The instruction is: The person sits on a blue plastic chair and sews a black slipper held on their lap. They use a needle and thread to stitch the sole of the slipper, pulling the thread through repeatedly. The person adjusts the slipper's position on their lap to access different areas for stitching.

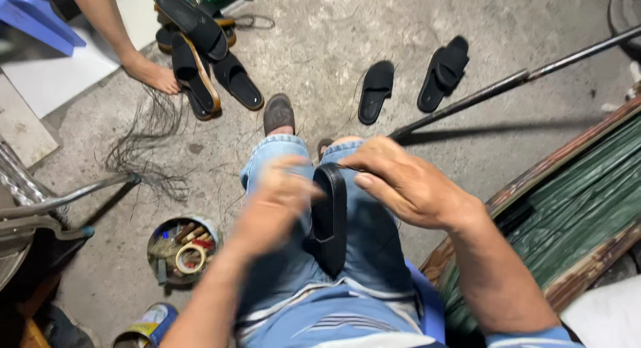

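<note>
A black slipper (330, 218) stands on edge on my lap, between my jeans-clad legs. My right hand (407, 184) grips its upper rim from the right, thumb and fingers closed on it. My left hand (275, 204) is blurred with motion against the slipper's left side; its fingers look curled, and whether they hold anything I cannot tell.
Several black slippers lie in a pile (200, 54) at the far left, two more slippers (377, 91) ahead. Another person's foot (152, 74) rests near the pile. A round tin of tools and tape (180, 251) sits on the concrete floor. A long metal rod (514, 77) crosses at right; green board (587, 208) beside me.
</note>
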